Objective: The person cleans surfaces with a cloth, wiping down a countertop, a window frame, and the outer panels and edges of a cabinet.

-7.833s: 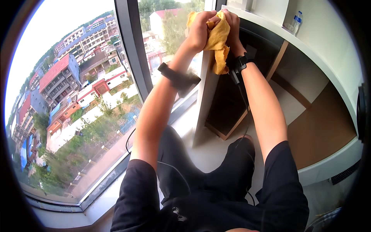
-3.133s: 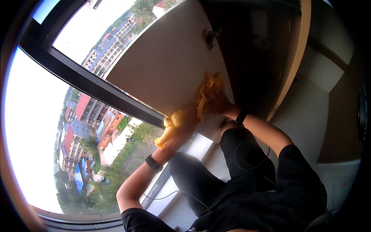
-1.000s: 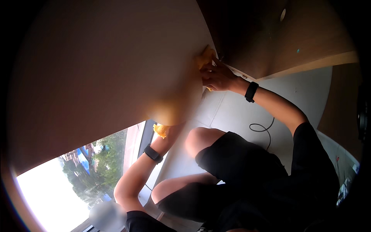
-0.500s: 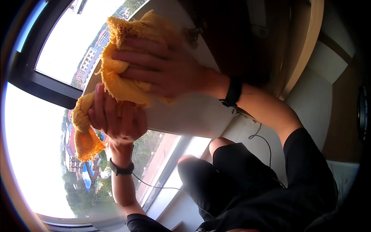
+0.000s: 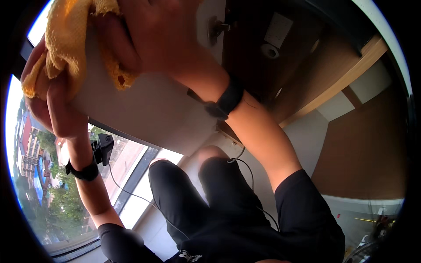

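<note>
A yellow towel-like cloth hangs bunched at the upper left, over the edge of a pale, smooth panel. My left hand grips the cloth by that edge, with its fingers and thumb wrapped around the folds. My right hand is on the panel's face, its fingers bent onto the cloth, and a frayed corner sticks out below them. Part of the right hand and the top of the cloth are cut off by the picture's upper rim. Both wrists wear black straps.
A metal fitting sits at the panel's far edge, beside a dark wooden cabinet with a paper roll inside. On the left, a window looks down on buildings and trees. Thin cables run from the wrists past my knees.
Both hands and the cloth now appear higher and further left, while the view has shifted to show more cabinet. My right hand, flat on the cloth before, now has bent fingers.
</note>
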The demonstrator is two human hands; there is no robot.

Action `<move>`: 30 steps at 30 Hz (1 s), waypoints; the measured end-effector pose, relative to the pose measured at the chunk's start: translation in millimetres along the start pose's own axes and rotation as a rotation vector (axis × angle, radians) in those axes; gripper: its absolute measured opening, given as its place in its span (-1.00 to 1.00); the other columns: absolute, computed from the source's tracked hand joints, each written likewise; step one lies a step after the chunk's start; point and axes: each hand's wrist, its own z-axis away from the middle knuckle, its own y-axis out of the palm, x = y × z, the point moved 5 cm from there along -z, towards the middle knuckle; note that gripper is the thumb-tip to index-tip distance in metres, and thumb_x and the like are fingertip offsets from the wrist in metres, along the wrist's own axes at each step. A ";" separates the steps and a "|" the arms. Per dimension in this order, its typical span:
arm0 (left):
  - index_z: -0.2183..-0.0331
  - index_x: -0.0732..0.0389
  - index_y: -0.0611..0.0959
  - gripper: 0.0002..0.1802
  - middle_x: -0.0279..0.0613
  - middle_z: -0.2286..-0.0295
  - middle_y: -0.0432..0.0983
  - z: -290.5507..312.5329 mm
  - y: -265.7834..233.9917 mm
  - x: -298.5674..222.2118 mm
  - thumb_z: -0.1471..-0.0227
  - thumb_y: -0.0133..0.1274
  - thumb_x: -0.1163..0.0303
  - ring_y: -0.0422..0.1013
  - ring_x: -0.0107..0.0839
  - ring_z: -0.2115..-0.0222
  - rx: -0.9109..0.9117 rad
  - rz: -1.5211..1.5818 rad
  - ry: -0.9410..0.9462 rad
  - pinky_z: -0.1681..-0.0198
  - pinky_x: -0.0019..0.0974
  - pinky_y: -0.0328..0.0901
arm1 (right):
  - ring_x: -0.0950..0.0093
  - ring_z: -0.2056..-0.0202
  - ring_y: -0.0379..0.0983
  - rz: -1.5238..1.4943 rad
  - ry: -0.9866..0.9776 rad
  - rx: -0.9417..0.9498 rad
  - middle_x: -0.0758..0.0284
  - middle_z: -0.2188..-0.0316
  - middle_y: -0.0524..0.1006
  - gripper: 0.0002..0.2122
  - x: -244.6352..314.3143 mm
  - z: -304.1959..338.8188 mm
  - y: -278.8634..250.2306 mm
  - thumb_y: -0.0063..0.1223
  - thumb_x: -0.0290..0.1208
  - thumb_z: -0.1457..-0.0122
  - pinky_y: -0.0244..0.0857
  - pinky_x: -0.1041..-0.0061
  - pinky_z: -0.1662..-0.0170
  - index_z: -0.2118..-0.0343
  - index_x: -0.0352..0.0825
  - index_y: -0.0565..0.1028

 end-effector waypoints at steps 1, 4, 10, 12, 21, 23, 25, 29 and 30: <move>0.01 0.43 0.41 -0.52 0.08 0.06 0.41 3.0 2.6 3.2 -0.03 -0.15 0.39 0.41 -0.21 0.08 -0.013 0.028 -0.021 -0.02 -0.25 0.32 | 0.24 0.22 0.33 -0.004 -0.038 -0.079 0.17 0.33 0.41 -0.70 -3.5 3.6 0.2 -0.06 -0.32 -0.04 0.02 0.10 -0.04 0.21 -0.40 0.45; 0.04 0.44 0.44 -0.54 0.07 0.04 0.40 7.3 -7.4 6.1 -0.08 -0.17 0.36 0.40 -0.24 0.06 -0.066 0.015 -0.164 -0.04 -0.28 0.30 | 0.27 0.32 0.32 -0.048 -0.028 -0.159 0.19 0.43 0.41 -0.78 0.2 -0.6 11.2 -0.04 -0.34 -0.03 0.07 0.18 0.08 0.33 -0.39 0.46; 0.12 0.37 0.52 -0.61 0.02 0.23 0.47 7.2 -26.0 7.2 0.05 -0.05 0.47 0.47 -0.27 0.29 -0.126 0.186 -0.117 0.20 -0.39 0.35 | 0.17 0.48 0.33 0.025 0.057 0.034 0.11 0.58 0.41 -0.78 15.4 -41.0 7.1 -0.14 -0.37 -0.16 0.10 0.28 0.29 0.50 -0.40 0.43; 0.30 0.39 0.52 -0.68 -0.04 0.29 0.46 -22.9 4.4 -38.1 0.16 -0.06 0.43 0.40 -0.34 0.27 -0.150 0.121 0.047 0.15 -0.38 0.28 | 0.13 0.49 0.33 0.005 0.055 0.075 0.08 0.58 0.42 -0.76 1.6 -82.8 -1.0 -0.17 -0.36 -0.18 0.11 0.26 0.30 0.51 -0.41 0.44; 0.39 0.42 0.57 -0.71 0.02 0.40 0.48 -48.0 25.4 -95.5 0.28 -0.04 0.52 0.42 -0.31 0.39 -0.114 0.081 0.222 0.29 -0.36 0.30 | 0.06 0.53 0.34 -0.031 0.263 0.237 0.04 0.60 0.43 -0.69 -15.1 -93.1 -13.3 -0.27 -0.41 -0.24 0.17 0.22 0.40 0.56 -0.45 0.43; 0.37 0.42 0.59 -0.67 0.07 0.42 0.48 -47.8 30.8 -113.7 0.31 0.02 0.48 0.42 -0.26 0.44 -0.075 0.039 0.318 0.34 -0.35 0.31 | 0.05 0.51 0.37 -0.213 0.322 0.203 0.00 0.58 0.44 -0.70 -20.1 -92.2 -22.1 -0.25 -0.41 -0.25 0.21 0.20 0.39 0.52 -0.51 0.42; 0.38 0.40 0.60 -0.65 0.07 0.43 0.47 -46.1 43.5 -121.9 0.35 0.05 0.44 0.41 -0.25 0.47 -0.087 0.063 0.404 0.39 -0.33 0.31 | 0.02 0.40 0.42 -0.034 0.067 0.131 -0.09 0.45 0.47 -0.73 -31.9 -74.3 -36.9 -0.20 -0.39 -0.26 0.30 0.21 0.27 0.36 -0.55 0.43; 0.30 0.36 0.61 -0.64 0.03 0.38 0.45 -40.3 50.6 -135.5 0.29 0.06 0.48 0.42 -0.26 0.43 -0.031 -0.034 0.407 0.35 -0.36 0.32 | 0.31 0.07 0.38 0.660 -0.370 0.279 0.16 0.08 0.42 -0.67 4.5 -60.2 -46.3 -0.09 -0.31 -0.25 0.32 0.39 0.04 0.08 -0.49 0.37; 0.26 0.35 0.60 -0.64 0.00 0.36 0.45 -39.8 52.4 -143.2 0.25 0.05 0.52 0.44 -0.26 0.40 0.001 -0.073 0.397 0.31 -0.38 0.33 | 0.31 0.07 0.38 0.671 -0.371 0.278 0.16 0.08 0.42 -0.67 0.1 -57.7 -47.4 -0.09 -0.31 -0.25 0.32 0.39 0.04 0.08 -0.49 0.37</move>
